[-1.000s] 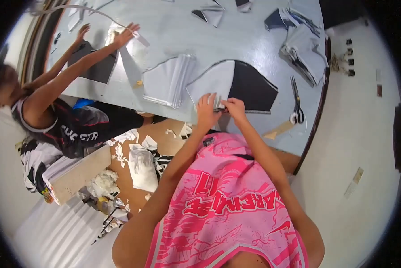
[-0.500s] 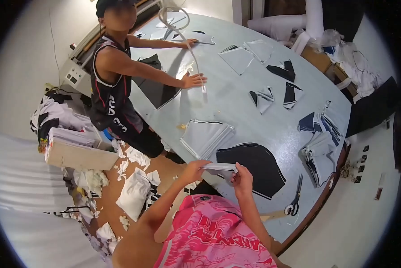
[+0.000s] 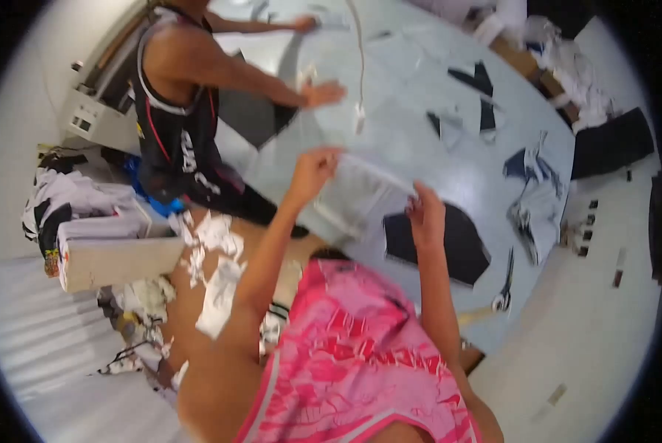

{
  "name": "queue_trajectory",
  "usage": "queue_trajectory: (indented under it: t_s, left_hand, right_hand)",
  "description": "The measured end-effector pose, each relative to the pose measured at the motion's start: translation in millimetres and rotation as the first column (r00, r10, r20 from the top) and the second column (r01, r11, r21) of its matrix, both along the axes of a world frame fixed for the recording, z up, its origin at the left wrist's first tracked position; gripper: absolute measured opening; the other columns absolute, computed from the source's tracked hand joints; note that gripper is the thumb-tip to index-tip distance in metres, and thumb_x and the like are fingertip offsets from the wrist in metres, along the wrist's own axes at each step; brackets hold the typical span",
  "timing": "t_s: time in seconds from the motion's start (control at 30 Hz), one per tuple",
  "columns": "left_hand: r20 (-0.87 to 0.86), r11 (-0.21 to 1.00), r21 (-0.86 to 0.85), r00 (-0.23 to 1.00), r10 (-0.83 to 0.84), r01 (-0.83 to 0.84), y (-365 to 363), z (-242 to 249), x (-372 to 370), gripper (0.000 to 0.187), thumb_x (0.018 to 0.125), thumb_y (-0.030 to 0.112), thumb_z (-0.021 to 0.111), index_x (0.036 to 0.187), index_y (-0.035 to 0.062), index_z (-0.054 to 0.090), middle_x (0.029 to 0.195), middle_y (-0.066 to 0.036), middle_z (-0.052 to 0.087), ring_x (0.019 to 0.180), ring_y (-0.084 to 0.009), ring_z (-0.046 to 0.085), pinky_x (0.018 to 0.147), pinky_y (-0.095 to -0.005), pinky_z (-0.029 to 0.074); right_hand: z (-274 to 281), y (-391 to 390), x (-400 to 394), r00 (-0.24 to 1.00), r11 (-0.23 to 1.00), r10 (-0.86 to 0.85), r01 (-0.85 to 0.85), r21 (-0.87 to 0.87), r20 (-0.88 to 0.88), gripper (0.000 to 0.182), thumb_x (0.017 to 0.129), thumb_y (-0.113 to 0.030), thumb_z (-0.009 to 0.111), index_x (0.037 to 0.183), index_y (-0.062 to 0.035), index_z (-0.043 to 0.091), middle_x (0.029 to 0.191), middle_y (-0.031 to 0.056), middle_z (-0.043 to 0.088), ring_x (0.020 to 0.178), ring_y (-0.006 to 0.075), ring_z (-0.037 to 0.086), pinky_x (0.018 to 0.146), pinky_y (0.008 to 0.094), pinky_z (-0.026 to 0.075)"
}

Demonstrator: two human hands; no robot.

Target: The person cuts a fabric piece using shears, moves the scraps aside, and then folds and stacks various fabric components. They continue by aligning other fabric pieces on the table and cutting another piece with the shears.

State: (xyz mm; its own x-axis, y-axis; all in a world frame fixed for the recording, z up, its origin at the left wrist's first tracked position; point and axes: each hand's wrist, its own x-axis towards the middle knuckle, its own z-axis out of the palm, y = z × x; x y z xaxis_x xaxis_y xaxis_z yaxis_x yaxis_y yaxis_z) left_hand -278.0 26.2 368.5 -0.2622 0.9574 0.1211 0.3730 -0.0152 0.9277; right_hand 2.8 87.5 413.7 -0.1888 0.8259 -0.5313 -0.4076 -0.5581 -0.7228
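A whitish fabric piece (image 3: 375, 171) is stretched between my two hands above the near side of the table. My left hand (image 3: 318, 176) pinches its left corner. At the other end, the fingers of my right hand (image 3: 427, 215) are closed on the right corner. Motion blurs the cloth, and its lower part blends with the pale fabric stack (image 3: 346, 203) behind it. Below my right hand lies a black fabric panel (image 3: 449, 247) with a pale edge, partly covered by my hand and wrist.
Scissors (image 3: 504, 295) lie by the table's (image 3: 486, 181) right edge, near a folded fabric pile (image 3: 536, 210). Across the table, a co-worker's hand (image 3: 323, 94) is by a dangling cord (image 3: 360, 66). White scraps (image 3: 216, 232) litter the floor.
Both my hands have risen and moved farther apart, lifting the fabric forward and spreading it out. The view has shifted, and the co-worker's near hand is raised a little.
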Motion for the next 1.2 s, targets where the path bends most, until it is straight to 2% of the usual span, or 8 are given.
queue_trajectory:
  t_s: [0.17,0.4,0.5,0.63,0.77,0.93,1.07,1.2]
  left_hand:
    - [0.479,1.0,0.006,0.878,0.014,-0.019,-21.8,-110.4,-21.6,0.032,0.093,-0.007,0.055,0.12,0.0016,0.071,0.142,-0.011,0.054,0.115,-0.0197,0.062,0.091,-0.0347,0.059]
    - [0.133,0.95,-0.243,0.963,0.233,-0.196,-57.2,-241.5,-34.2,0.032,0.09,0.004,0.065,0.122,0.0036,0.071,0.083,-0.005,0.069,0.074,-0.0149,0.067,0.068,-0.0286,0.054]
    - [0.04,0.876,-0.29,0.91,0.413,-0.385,-45.6,-223.1,-77.0,0.074,0.082,0.014,0.074,0.15,0.0052,0.046,0.082,-0.01,0.072,0.071,-0.0164,0.067,0.067,-0.0338,0.054]
    - [-0.167,0.713,-0.335,0.784,0.598,-0.615,-7.7,-229.9,-149.8,0.062,0.083,0.022,0.071,0.14,0.0023,0.056,0.082,-0.015,0.074,0.074,-0.0288,0.073,0.07,-0.04,0.056]
    - [-0.23,0.881,-0.226,0.901,0.367,-0.416,-7.3,-217.5,-124.1,0.034,0.082,0.025,0.073,0.107,0.0009,0.069,0.082,-0.017,0.074,0.076,-0.0331,0.072,0.071,-0.0433,0.056]
    - [-0.172,0.916,-0.253,0.946,0.275,-0.312,-56.9,-170.9,-32.1,0.032,0.083,0.017,0.075,0.112,0.0023,0.069,0.099,-0.016,0.069,0.086,-0.033,0.069,0.08,-0.04,0.056]
    - [-0.434,0.976,-0.089,0.875,-0.216,0.197,-70.6,-140.8,24.8,0.067,0.072,0.028,0.085,0.132,0.0085,0.061,0.129,-0.015,0.056,0.123,-0.0333,0.051,0.104,-0.0455,0.043]
    - [-0.422,0.985,-0.076,0.89,-0.175,0.158,-54.2,-147.8,39.7,0.071,0.069,0.031,0.087,0.131,0.0093,0.062,0.126,-0.012,0.058,0.12,-0.0326,0.052,0.103,-0.0459,0.042]
  right_hand:
    - [-78.4,-37.9,-26.2,0.989,0.993,0.096,-0.088,-0.073,0.112,0.026,0.088,-0.02,0.078,0.076,-0.0107,0.056,0.068,-0.003,0.051,0.063,0.0091,0.052,0.057,0.025,0.041]
    - [-237.0,-81.4,-35.0,0.826,0.93,0.357,-0.268,-0.252,0.437,0.023,0.085,-0.029,0.079,0.086,-0.0146,0.062,0.073,-0.0043,0.054,0.069,0.0094,0.057,0.058,0.0264,0.042]
    - [-240.5,-87.7,-34.5,0.815,0.929,0.357,-0.257,-0.268,0.456,0.024,0.085,-0.028,0.079,0.093,-0.0141,0.061,0.076,-0.0032,0.057,0.069,0.0099,0.057,0.058,0.0272,0.044]
    - [-236.4,-85.8,-41.6,0.832,0.946,0.316,-0.239,-0.221,0.455,0.024,0.086,-0.023,0.08,0.077,-0.0079,0.063,0.067,-0.0001,0.06,0.055,0.009,0.054,0.048,0.0252,0.04]
    - [-232.9,-92.2,-42.1,0.834,0.963,0.26,-0.184,-0.199,0.487,0.025,0.086,-0.02,0.079,0.072,-0.0076,0.063,0.066,0.0009,0.061,0.055,0.0107,0.059,0.046,0.0254,0.041]
    - [-219.1,-92.7,-40.7,0.879,0.954,0.258,-0.165,-0.252,0.402,0.021,0.089,-0.025,0.076,0.079,-0.0135,0.061,0.075,-0.0017,0.058,0.069,0.0125,0.063,0.061,0.0273,0.048]
    - [-204.3,-84.7,-45.7,0.932,0.952,0.23,-0.155,-0.266,0.281,0.022,0.092,-0.023,0.073,0.078,-0.0141,0.058,0.073,-0.0021,0.054,0.073,0.014,0.063,0.065,0.0294,0.05]
    - [-191.5,-76.1,-57.8,0.944,0.949,0.226,-0.158,-0.273,0.241,0.024,0.092,-0.024,0.072,0.078,-0.0154,0.056,0.073,-0.004,0.051,0.074,0.0118,0.06,0.07,0.0296,0.049]
